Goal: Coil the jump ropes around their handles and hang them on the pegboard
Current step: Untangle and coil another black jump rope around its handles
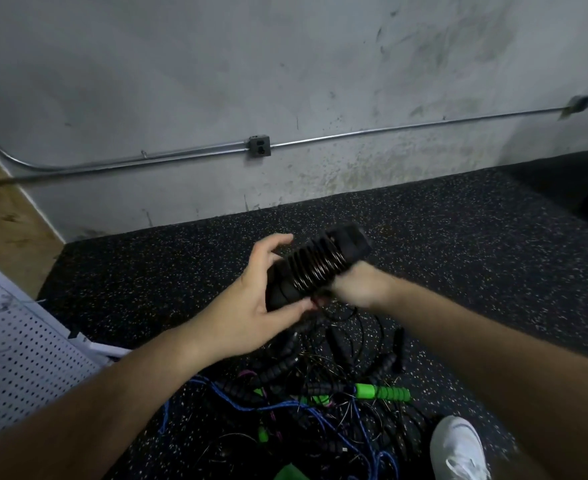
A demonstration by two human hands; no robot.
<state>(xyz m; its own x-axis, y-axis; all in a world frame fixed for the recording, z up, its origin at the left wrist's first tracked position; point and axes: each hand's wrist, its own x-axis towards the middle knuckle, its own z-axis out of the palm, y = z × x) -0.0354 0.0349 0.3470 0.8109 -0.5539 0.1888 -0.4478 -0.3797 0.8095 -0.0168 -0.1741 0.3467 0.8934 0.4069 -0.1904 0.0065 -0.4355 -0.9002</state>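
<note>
I see the left hand (pixel 251 306) cupping the near-left end of the black handles (pixel 315 268). Its thumb presses the underside and its fingers curl loosely over the top, so it grasps the handles. The pair is held tilted in mid-air above the floor (pixel 459 237), far end up and to the right. Thin dark rope (pixel 311 266) is wound in tight turns round the middle of the handles.

The right hand (pixel 358 289) is pressed against the right side of the coil. It's blurred and its fingers are tucked out of view, so I cannot tell what they grasp.

Below the hands, a tangled pile of jump ropes (pixel 303 382) lies on the floor, with blue cord, black beaded rope and a green handle (pixel 382 393). The white pegboard (pixel 15 341) leans at near left. A white shoe (pixel 459 448) is at near right. There's an outlet (pixel 259 146) on the far wall (pixel 181 64).
</note>
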